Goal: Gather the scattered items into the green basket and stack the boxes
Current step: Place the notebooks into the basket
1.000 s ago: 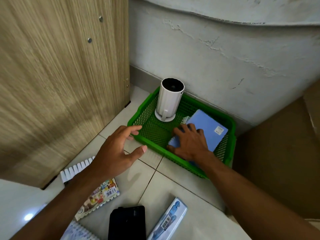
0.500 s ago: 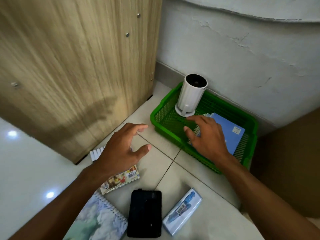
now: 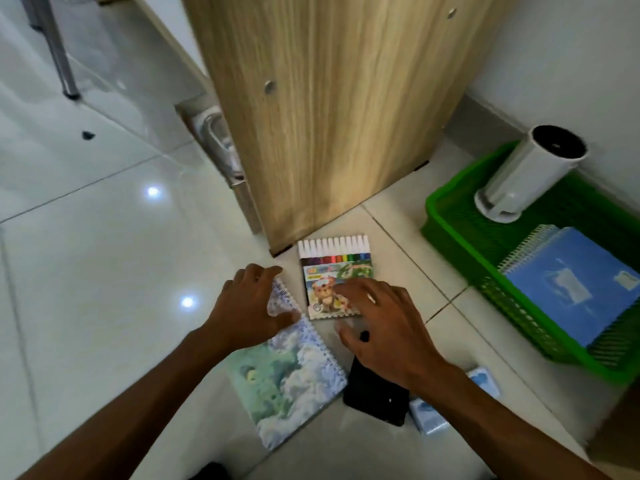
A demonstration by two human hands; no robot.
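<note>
The green basket (image 3: 446,216) sits by the wall at the right, holding a white cylinder (image 3: 526,174) and a blue spiral notebook (image 3: 571,282). On the floor lie a pack of coloured markers (image 3: 332,265), a cloud-patterned spiral notebook (image 3: 287,379), a black box (image 3: 374,393) and a light blue pen box (image 3: 429,414). My left hand (image 3: 249,306) rests with spread fingers on the top of the cloud notebook. My right hand (image 3: 384,323) hovers with spread fingers over the lower edge of the marker pack and the black box.
A wooden cabinet side (image 3: 329,116) stands just behind the markers. A cardboard box (image 3: 620,420) shows at the right edge past the basket. A metal leg (image 3: 52,46) stands on the tiled floor at the far left.
The view swung left and down. My right hand left the basket and came over the marker pack. My left hand dropped onto the cloud notebook.
</note>
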